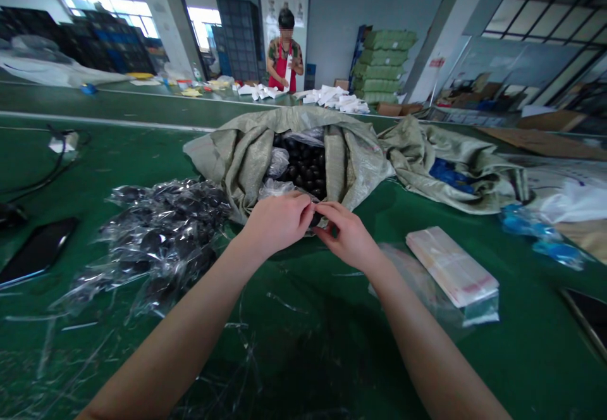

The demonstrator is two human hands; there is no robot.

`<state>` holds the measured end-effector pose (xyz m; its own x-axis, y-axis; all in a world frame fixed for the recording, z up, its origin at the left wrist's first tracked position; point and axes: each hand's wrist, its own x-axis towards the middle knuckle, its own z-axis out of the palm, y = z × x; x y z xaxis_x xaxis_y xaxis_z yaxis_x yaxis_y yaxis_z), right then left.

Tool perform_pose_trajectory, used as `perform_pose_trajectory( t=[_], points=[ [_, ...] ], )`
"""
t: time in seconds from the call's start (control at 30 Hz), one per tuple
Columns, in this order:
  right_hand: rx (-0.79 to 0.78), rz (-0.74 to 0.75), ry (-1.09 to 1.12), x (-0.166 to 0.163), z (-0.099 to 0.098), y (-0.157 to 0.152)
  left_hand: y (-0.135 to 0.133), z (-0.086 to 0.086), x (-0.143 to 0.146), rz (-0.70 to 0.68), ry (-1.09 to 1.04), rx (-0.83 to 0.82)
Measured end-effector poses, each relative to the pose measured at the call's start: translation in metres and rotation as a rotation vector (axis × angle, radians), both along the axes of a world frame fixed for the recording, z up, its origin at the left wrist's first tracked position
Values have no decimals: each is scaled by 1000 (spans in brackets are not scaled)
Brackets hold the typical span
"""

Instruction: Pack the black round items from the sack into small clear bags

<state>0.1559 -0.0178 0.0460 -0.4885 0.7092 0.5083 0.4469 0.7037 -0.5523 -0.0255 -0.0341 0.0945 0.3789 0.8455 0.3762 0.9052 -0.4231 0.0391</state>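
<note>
My left hand (277, 222) and my right hand (349, 235) meet in front of the open woven sack, fingertips pinched together. Between them shows a small black rounded piece (315, 219), mostly covered by the fingers; I cannot tell whether a bag is around it. Inside the woven sack (246, 148) lie many loose black rounded pieces (303, 167) and some crumpled clear plastic. To the left is a heap of black pieces in clear plastic bags (161, 236). A stack of flat clear bags (450, 267) lies on the green table to the right of my right hand.
Plastic scraps (284, 303) litter the green table (294, 357). One phone (35, 249) lies at the left, another (588, 319) at the right edge. A second sack (427, 154) holds something blue. Across the table, a person in a red apron (284, 69) stands behind white pieces (332, 98).
</note>
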Motion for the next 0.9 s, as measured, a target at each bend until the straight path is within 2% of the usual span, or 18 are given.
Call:
perform_pose_trajectory(
  t=[0.2,0.43,0.6,0.77,0.9],
  points=[
    [-10,-63,171,-4,-9,5,-6,0,6,65,15,56],
    [54,-86,97,2,-13,10,-9,-4,11,39,52,68],
    [106,-223,85,0,-13,11,-6,-6,12,137,-15,17],
    [89,-350,-19,-5,-11,5,0,-11,12,81,-98,-53],
    [49,-341,-81,-7,-3,-3,5,-14,12,12,-225,-97]
  ],
)
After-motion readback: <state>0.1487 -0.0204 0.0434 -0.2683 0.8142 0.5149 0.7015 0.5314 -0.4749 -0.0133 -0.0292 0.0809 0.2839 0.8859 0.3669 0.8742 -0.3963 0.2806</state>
